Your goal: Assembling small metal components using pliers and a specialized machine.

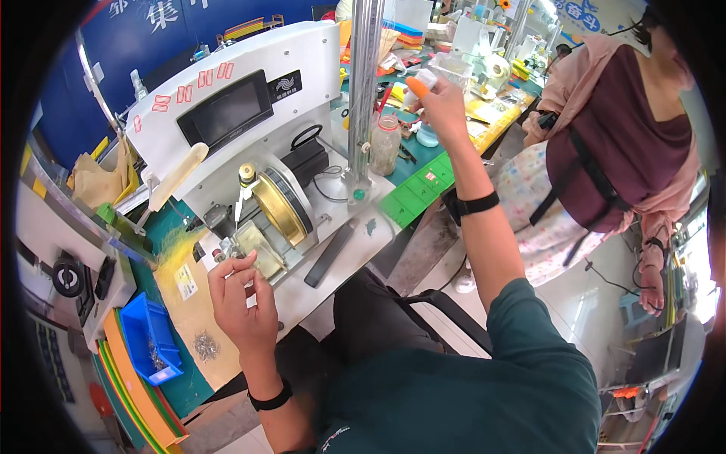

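Observation:
My left hand is closed beside the machine's front, its fingertips pinched together near a clear block below a gold wheel. Whatever lies between those fingertips is too small to make out. Raised over the bench at the right, my right hand has its fingers wrapped round a small white bottle-like object. A bright orange cover sits on one of its fingers. A glass jar stands to the left of this hand, and a green tray lies below it.
The white machine carries a dark screen. A metal post rises beside it. At left are a blue bin, a pile of small metal parts on brown paper and thin yellow strands. Another person stands at the right.

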Demonstrator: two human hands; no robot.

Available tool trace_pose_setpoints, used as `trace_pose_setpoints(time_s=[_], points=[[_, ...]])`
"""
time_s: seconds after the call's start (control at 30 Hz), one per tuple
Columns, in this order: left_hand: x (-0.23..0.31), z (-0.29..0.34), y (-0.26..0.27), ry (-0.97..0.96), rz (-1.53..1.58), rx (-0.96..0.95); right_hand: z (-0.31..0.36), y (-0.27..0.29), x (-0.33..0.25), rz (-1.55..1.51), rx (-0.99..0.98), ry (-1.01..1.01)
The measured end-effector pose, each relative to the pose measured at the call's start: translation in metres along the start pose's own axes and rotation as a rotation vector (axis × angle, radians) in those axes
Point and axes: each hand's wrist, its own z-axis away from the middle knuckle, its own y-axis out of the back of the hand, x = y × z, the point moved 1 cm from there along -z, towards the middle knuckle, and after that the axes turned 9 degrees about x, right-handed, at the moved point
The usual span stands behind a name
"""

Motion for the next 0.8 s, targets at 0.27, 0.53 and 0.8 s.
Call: trace_pose_setpoints(time_s=[0.27,0.53,0.8], points=[[0.004,-0.001,0.005,-0.047,-0.044,-0.027,0.012,-0.042,0.023,0.103,-0.122,0.056],[0.006,0.002,0.007,-0.062,-0.015,0.012,0.111,-0.017,-0.04,0.03,0.346,0.284],[0.005,-0.004,0.008,-0.05,0.023,-0.052,0.261,-0.045,-0.051,0.104,-0.433,0.585]])
